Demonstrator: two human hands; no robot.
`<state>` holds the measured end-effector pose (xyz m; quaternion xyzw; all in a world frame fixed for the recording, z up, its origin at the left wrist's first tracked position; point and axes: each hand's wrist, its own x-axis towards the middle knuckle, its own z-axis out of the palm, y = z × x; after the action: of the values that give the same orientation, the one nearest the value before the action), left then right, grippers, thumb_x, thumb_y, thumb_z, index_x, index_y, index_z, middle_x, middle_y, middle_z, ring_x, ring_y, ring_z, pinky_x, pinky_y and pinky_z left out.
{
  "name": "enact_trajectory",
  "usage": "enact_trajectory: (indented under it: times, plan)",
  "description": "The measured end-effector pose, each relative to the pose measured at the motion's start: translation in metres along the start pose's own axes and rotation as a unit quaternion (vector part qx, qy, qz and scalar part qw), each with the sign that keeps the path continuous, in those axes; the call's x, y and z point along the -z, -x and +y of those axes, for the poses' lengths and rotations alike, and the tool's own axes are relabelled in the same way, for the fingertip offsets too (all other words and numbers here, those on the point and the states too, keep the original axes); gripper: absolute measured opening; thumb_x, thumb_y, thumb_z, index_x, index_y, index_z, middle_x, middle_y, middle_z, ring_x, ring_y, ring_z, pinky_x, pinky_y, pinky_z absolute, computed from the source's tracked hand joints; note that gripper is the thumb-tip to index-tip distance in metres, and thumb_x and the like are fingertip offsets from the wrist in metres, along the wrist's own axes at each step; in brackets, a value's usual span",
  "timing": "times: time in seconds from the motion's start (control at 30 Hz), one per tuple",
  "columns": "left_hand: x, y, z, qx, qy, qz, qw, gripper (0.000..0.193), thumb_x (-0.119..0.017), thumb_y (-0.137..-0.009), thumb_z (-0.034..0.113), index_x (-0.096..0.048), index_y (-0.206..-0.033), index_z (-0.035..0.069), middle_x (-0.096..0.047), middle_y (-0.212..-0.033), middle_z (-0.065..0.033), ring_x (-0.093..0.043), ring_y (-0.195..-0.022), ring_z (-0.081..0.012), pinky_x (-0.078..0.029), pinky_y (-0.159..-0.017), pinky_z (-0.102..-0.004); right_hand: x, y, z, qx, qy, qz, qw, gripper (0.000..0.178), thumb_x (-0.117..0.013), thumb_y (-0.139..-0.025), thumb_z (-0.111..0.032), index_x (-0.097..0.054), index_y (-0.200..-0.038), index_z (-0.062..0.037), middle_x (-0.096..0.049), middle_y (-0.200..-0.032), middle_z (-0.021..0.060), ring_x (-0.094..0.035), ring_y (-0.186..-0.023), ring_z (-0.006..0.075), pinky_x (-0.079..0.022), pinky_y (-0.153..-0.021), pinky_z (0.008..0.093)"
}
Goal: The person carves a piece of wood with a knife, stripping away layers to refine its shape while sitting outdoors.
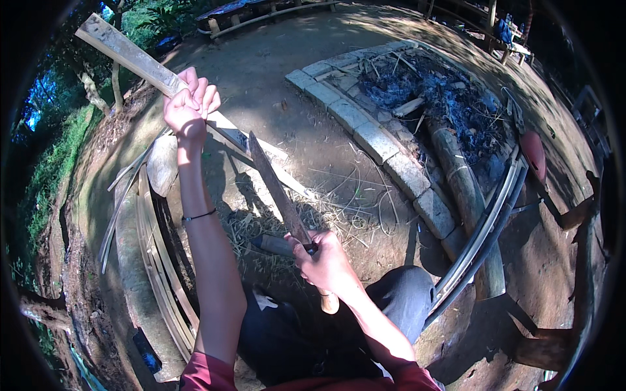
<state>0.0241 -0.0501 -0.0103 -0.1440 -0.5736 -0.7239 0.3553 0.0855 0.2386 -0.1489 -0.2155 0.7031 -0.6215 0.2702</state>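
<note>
My left hand is raised at the upper left, its fingers closed around a long, flat bamboo slat. One end of the slat points up and away to the left; beyond the hand a length slopes down to the right. Lower, in front of my knees, my right hand grips a machete by its wooden handle. The dark, worn blade tilts up and to the left, its tip near the slat's lower length; whether they touch, I cannot tell. My dark shoe shows beneath the blade.
Bamboo shavings litter the ground ahead. At the right, a brick border rings an ashy fire pit, with a bamboo pole and curved strips beside it. Split slats and a pale rounded block lie at the left.
</note>
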Motion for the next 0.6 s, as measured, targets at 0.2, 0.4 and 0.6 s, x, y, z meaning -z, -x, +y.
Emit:
enact_trajectory:
  times: [0.2,0.4,0.6]
  plan:
    - [0.011,0.0,0.001,-0.014,-0.007,0.049,0.999,0.009,-0.038,-0.065,0.003,-0.032,-0.067,0.01,-0.025,-0.051,-0.0004,-0.021,-0.039,-0.0124,-0.018,-0.039,-0.0263,-0.01,-0.026,0.066,0.011,0.113,0.087,0.99,0.021,-0.067,-0.084,-0.013,-0.067,-0.083,0.0078,-0.065,-0.066,0.0236,-0.069,-0.063,0.0313,-0.052,-0.06,0.0376]
    - [0.022,0.004,0.008,-0.018,0.001,0.116,0.993,0.013,-0.037,-0.061,0.001,-0.03,-0.065,0.01,-0.024,-0.053,-0.0015,-0.021,-0.038,-0.0138,-0.017,-0.036,-0.0279,0.0,-0.03,0.041,-0.04,0.128,0.031,0.99,0.021,-0.067,-0.085,-0.013,-0.068,-0.088,0.0068,-0.065,-0.067,0.0234,-0.07,-0.065,0.0307,-0.052,-0.061,0.0388]
    - [0.024,0.003,0.009,-0.034,0.0,0.143,0.989,0.016,-0.04,-0.059,-0.002,-0.035,-0.072,0.007,-0.025,-0.055,-0.0023,-0.021,-0.037,-0.0147,-0.019,-0.037,-0.0289,-0.025,-0.018,0.008,0.014,0.058,0.023,0.998,0.017,-0.063,-0.089,-0.01,-0.069,-0.094,0.0052,-0.065,-0.067,0.0248,-0.068,-0.061,0.0324,-0.051,-0.059,0.0409]
